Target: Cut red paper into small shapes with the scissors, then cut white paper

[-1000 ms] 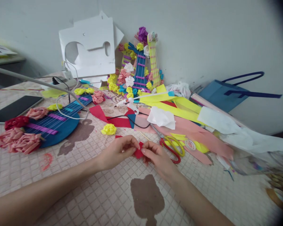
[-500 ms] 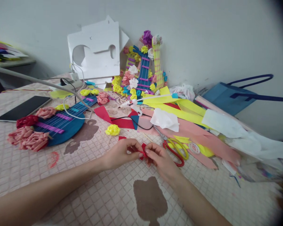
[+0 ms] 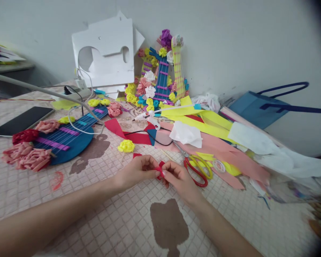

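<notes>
Between my two hands is a small piece of red crepe paper (image 3: 160,170), pinched and gathered. The fingers of my left hand (image 3: 139,170) are closed on its left side. My right hand (image 3: 178,177) grips the same paper from the right, thumb against fingertips; part of the paper is hidden by the fingers. A scrap of red paper (image 3: 137,155) lies just behind my left hand. Beside my right hand are scissors (image 3: 200,174) with red and yellow handles. Behind my left hand sits a yellow paper flower (image 3: 126,146).
At left lies a blue paper guitar (image 3: 77,146) with paper roses, near a black tablet (image 3: 23,120). A glue gun (image 3: 147,116) rests behind the hands. Pink paper strips (image 3: 230,153) spread right, and a blue bag (image 3: 259,109) leans by the wall. Decorated guitars (image 3: 162,80) stand at the back.
The view has shifted slightly, so the things appear a little further left and higher. Both hands still hold the red paper, with a small change in the fingers' position.
</notes>
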`<action>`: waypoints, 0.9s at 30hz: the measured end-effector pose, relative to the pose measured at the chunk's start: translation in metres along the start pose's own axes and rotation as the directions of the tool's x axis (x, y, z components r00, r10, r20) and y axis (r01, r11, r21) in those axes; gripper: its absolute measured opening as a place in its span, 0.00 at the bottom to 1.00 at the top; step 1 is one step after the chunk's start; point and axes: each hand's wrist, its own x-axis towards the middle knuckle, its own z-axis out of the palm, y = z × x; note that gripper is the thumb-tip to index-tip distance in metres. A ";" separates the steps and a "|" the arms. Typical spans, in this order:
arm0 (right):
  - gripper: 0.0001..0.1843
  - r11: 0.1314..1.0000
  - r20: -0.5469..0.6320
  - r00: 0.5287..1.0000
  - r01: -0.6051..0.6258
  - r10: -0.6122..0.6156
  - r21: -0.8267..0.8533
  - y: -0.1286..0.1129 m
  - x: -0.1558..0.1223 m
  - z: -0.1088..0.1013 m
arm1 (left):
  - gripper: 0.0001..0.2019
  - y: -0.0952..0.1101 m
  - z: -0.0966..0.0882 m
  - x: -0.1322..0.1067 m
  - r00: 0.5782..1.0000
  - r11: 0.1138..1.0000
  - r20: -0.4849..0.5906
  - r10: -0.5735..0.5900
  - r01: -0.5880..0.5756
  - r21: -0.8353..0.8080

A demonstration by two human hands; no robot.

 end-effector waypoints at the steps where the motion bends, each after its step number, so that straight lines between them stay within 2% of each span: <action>1: 0.07 1.000 0.004 1.000 0.003 -0.003 -0.003 0.000 0.000 0.000 | 0.13 0.000 0.000 0.000 1.000 1.000 -0.002 -0.002 0.002 -0.011; 7: 0.15 1.000 0.043 0.999 0.007 -0.008 0.020 -0.001 -0.001 0.000 | 0.16 -0.003 -0.001 0.002 1.000 0.999 0.024 0.000 0.001 -0.051; 15: 0.13 0.999 0.000 1.000 0.019 -0.019 -0.044 -0.003 0.000 0.002 | 0.16 0.001 0.001 0.000 0.999 0.999 0.036 -0.012 0.014 -0.038; 19: 0.12 0.998 -0.027 0.999 0.031 -0.032 -0.045 -0.001 0.000 0.001 | 0.13 0.003 0.003 -0.002 0.998 0.998 0.038 -0.047 0.045 0.048; 27: 0.12 0.999 0.003 0.999 0.035 -0.035 -0.010 -0.004 -0.003 0.000 | 0.11 0.005 0.002 -0.003 0.998 0.994 0.003 -0.068 0.068 0.089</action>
